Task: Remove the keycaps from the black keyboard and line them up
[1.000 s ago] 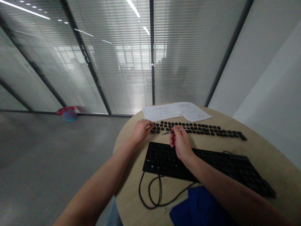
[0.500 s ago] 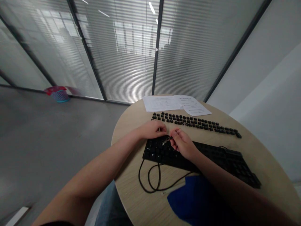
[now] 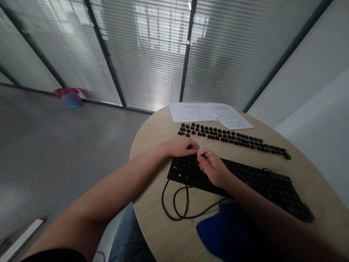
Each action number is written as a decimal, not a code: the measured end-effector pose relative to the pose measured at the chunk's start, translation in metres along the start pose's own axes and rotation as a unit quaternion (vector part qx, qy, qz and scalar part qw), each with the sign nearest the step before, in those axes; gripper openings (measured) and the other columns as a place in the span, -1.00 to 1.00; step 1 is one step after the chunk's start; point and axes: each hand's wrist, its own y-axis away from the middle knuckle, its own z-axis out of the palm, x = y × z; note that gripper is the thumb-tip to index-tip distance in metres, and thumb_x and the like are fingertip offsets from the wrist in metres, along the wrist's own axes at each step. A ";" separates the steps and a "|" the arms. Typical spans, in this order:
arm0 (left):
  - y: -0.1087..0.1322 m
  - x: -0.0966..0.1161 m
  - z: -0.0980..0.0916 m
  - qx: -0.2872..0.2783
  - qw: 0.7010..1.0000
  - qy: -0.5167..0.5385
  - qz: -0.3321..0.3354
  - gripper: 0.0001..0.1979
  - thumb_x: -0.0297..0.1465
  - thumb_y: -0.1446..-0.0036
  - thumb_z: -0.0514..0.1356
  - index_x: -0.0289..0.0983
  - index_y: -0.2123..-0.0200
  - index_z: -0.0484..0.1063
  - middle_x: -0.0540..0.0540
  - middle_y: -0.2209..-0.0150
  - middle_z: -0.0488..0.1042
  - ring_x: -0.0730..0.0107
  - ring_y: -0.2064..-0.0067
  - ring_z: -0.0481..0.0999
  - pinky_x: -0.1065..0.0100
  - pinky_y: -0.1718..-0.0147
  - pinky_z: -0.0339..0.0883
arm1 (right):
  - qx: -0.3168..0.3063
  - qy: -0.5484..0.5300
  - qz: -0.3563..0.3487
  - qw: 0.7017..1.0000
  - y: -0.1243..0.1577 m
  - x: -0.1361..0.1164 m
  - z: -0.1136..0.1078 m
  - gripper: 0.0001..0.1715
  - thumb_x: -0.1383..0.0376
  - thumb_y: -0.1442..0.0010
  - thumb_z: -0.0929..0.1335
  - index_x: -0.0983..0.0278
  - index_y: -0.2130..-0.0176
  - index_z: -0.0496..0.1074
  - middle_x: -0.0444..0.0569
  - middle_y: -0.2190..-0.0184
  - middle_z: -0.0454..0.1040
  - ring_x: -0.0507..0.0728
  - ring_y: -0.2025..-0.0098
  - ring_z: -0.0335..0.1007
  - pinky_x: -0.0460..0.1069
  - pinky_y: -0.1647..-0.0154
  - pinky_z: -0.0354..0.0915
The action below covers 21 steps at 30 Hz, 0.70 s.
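Evidently both hands meet near the middle of the frame, over the upper left corner of a black keyboard [image 3: 251,177] that runs from centre to lower right on a round wooden surface [image 3: 151,156]. The right hand [image 3: 213,168] is curled around a thin metal tool [image 3: 212,149], whose fine prongs stick out above the knuckles, blurred. Just beside it, the left hand [image 3: 183,146] bends its fingers down at the keyboard's top edge; whether they pinch anything I cannot tell.

Above the keyboard, loose black keycaps [image 3: 231,137] lie in long rows, slanting from upper centre towards the right. Beyond these, printed papers [image 3: 192,112] lie near the surface's far edge. A black cable [image 3: 163,203] loops below the keyboard at lower centre, with a blue cloth [image 3: 215,227] near it. At left, a red-and-blue basket [image 3: 71,98] stands on the floor [image 3: 81,145].
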 end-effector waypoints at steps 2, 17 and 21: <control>0.000 -0.001 0.001 0.002 1.000 -0.001 0.000 -0.74 -0.27 -0.27 0.14 -0.21 0.38 0.57 -0.04 0.43 0.55 0.36 0.41 0.42 0.32 0.36 0.18 | -0.010 0.047 -0.034 0.998 0.001 -0.008 0.000 -0.82 0.17 -0.30 0.40 0.17 0.33 0.42 -0.21 0.59 0.31 0.07 0.54 0.17 -0.04 0.46 0.08; 0.001 0.000 0.002 0.012 1.000 -0.016 -0.005 -0.72 -0.26 -0.28 0.15 -0.22 0.39 0.58 -0.05 0.42 0.58 0.34 0.40 0.47 0.33 0.38 0.17 | 0.016 0.091 -0.072 0.993 0.004 -0.011 0.002 -0.88 0.21 -0.29 0.39 0.16 0.32 0.46 -0.21 0.61 0.32 0.09 0.56 0.20 -0.02 0.43 0.09; 0.002 0.000 0.002 0.014 1.000 -0.010 -0.004 -0.72 -0.25 -0.28 0.16 -0.22 0.41 0.56 -0.04 0.43 0.56 0.36 0.39 0.45 0.34 0.36 0.18 | 0.019 0.056 -0.041 0.997 0.007 -0.004 0.002 -0.84 0.15 -0.32 0.39 0.15 0.29 0.45 -0.23 0.64 0.32 0.07 0.59 0.21 -0.05 0.50 0.09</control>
